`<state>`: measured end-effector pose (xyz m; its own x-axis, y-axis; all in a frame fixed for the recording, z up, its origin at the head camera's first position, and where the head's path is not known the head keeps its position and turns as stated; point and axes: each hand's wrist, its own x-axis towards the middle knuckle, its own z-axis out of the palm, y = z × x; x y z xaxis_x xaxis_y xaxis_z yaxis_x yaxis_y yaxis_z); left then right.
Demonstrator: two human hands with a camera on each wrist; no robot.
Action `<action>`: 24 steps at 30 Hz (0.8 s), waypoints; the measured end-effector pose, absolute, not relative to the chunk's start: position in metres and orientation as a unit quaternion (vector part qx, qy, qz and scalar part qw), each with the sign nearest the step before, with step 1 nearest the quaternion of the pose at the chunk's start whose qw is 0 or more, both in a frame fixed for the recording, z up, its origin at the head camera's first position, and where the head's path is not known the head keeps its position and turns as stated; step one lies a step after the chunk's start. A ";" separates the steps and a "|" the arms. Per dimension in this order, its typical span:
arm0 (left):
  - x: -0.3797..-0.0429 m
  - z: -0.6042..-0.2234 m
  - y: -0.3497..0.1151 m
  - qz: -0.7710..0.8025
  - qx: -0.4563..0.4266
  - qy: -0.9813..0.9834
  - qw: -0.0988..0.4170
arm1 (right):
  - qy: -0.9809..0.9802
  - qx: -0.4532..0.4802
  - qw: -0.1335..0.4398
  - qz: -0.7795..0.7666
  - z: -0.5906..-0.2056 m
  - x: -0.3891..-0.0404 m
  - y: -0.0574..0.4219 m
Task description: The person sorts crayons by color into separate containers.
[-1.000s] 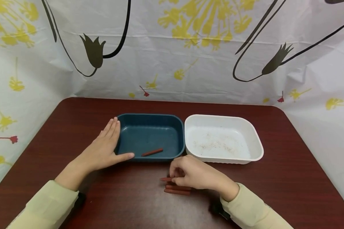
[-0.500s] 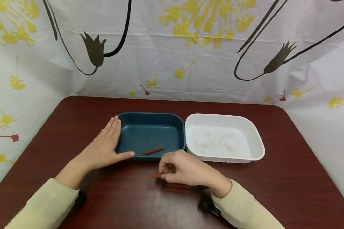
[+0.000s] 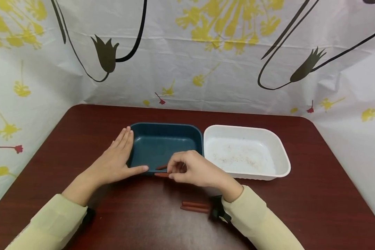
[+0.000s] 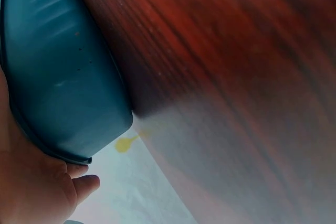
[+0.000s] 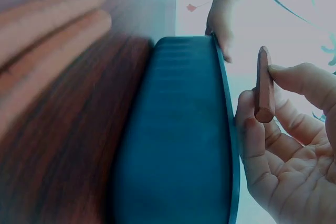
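My right hand (image 3: 195,170) pinches a reddish-brown crayon (image 5: 264,85) between thumb and fingers. The crayon is six-sided with a tapered tip, and in the head view it is level with the front rim of the teal tray (image 3: 165,144). Inside that tray lies another crayon (image 3: 161,167), partly hidden by my right fingers. My left hand (image 3: 112,161) rests against the tray's left side, fingers straight along the rim and thumb at the front corner. Two more crayons (image 3: 195,207) lie side by side on the table, near my right wrist.
A white tray (image 3: 247,174) with brownish specks on its floor stands just right of the teal one. The dark red wooden table (image 3: 137,215) has rounded far corners. Behind it hangs a white sheet (image 3: 175,62) with printed flowers.
My right hand has lifted a crayon from the group on the table and carried it left and away from me to the teal tray's front rim. My left hand stays in place.
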<state>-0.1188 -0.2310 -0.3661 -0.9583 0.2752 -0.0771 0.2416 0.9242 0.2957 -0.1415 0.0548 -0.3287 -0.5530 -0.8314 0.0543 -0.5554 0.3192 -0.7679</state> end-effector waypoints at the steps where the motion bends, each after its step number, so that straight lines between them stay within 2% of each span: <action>1: -0.118 -0.366 -0.231 0.143 0.133 0.979 0.058 | 0.793 -0.436 0.178 -0.388 -0.329 -0.144 0.055; 9: -0.119 -0.367 -0.230 0.135 0.137 0.980 0.052 | 0.802 -0.406 0.169 -0.404 -0.333 -0.165 0.053; 24: -0.118 -0.367 -0.232 0.144 0.135 0.979 0.049 | 0.812 -0.421 0.172 -0.366 -0.353 -0.188 0.023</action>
<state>-0.1182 -0.2320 -0.3667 -0.9585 0.2794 -0.0576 0.2510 0.9220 0.2947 -0.1883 0.0229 -0.3526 -0.5863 -0.8096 0.0293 -0.5587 0.3779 -0.7382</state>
